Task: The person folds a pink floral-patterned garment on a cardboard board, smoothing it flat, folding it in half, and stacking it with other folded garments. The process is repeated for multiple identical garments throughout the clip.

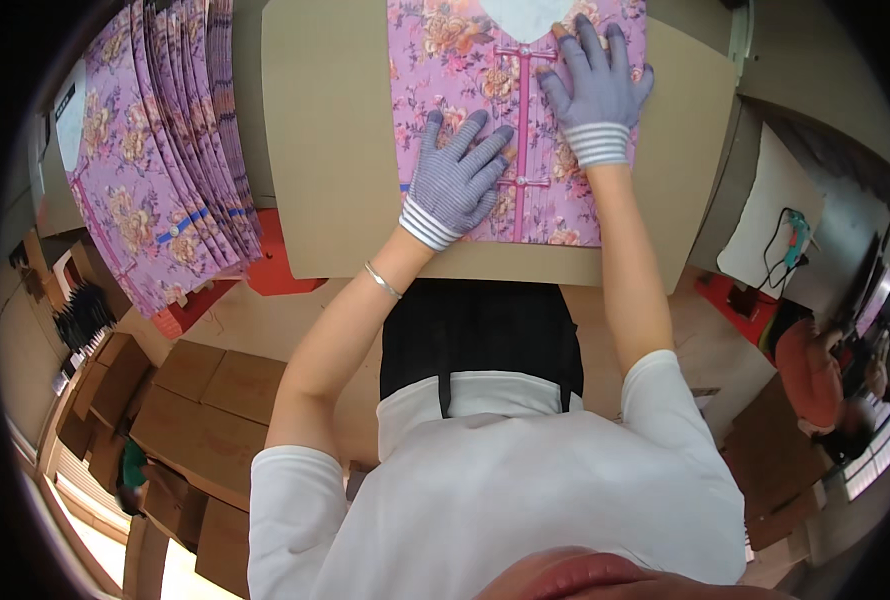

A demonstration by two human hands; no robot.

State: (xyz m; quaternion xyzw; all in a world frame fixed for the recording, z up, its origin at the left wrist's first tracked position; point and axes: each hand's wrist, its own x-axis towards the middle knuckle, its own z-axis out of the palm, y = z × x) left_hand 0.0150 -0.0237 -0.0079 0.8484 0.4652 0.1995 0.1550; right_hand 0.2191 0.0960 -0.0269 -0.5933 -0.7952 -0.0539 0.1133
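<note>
A pink-purple floral top (565, 215), folded into a flat rectangle, lies on a tan work table (325, 150). It has a white neck area at its far edge and pink trim with knot-shaped fastenings down the middle. My left hand (455, 180), in a grey-striped glove, rests flat on its left half with the fingers apart. Higher up, beside the neck area, my right hand (602, 98) lies on the right half, its gloved fingers spread. A few fingertips show bare. Neither hand holds anything; both press or rest on the cloth.
To the left stands a stack of matching folded floral tops (155, 170), the front one showing a blue band. Brown cardboard boxes (205, 420) are piled behind me on the left. At right, a pale side table (765, 220) bears a teal corded tool (795, 238); other people (815, 375) are beyond.
</note>
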